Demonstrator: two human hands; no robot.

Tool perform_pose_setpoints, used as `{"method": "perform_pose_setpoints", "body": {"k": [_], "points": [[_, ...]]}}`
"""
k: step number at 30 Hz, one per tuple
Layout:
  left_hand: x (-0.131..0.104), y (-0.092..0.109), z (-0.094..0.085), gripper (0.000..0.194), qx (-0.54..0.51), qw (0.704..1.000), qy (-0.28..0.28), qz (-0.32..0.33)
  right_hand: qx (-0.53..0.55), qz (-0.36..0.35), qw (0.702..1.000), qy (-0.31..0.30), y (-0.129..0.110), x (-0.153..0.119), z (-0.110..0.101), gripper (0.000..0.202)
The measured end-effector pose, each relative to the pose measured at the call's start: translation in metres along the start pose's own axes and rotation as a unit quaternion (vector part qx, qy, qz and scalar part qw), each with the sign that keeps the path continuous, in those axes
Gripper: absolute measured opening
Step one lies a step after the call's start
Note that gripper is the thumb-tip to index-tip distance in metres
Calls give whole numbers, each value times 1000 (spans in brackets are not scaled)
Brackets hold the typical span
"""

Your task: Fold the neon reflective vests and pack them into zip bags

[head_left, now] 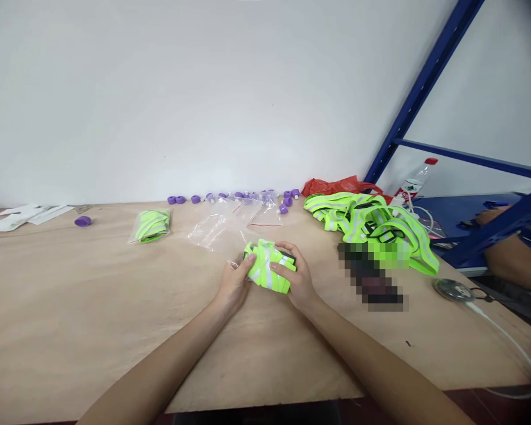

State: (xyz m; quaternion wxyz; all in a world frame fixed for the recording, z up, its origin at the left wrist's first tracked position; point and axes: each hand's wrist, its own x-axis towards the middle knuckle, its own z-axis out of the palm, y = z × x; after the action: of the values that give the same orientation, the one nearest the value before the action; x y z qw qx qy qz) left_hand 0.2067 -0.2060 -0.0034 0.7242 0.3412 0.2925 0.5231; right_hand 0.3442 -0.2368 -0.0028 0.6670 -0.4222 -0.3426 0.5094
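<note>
A folded bundle of neon-green reflective strap (269,273) with silver stripes is held between my two hands above the table. My left hand (234,283) grips its left side, thumb on top. My right hand (300,280) wraps around the right side, with fingers over the top edge and a bit of black showing there. Just beyond the hands lie transparent plastic bags (223,227). To the right is a loose heap of the same green reflective straps (371,221) with black buckles. A similar bundle (154,224) sits in a transparent bag to the left.
Several purple caps (194,199) line the wall side of the wooden table (115,330). A red bag (336,186), a bottle (418,180) and a blue metal frame (420,88) stand at the right. A round device (454,290) has a white cable. Another person's arm (513,260) shows far right.
</note>
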Motion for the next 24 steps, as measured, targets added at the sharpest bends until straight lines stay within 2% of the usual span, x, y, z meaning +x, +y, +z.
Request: {"method": "perform_pose_setpoints", "body": {"k": [7, 13, 19, 24], "points": [[-4, -11, 0, 50, 21, 1000, 1, 5, -17, -19, 999, 29, 8, 0, -1, 59], [-8, -16, 5, 53, -3, 1000, -4, -29, -129, -61, 988, 60, 11, -3, -2, 57], [-14, -15, 9, 60, -28, 997, 10, -75, -171, -93, 979, 54, 13, -4, 0, 61], [-17, -16, 10, 63, -13, 995, 6, -96, -146, -69, 987, 13, 13, -1, -4, 67]]}}
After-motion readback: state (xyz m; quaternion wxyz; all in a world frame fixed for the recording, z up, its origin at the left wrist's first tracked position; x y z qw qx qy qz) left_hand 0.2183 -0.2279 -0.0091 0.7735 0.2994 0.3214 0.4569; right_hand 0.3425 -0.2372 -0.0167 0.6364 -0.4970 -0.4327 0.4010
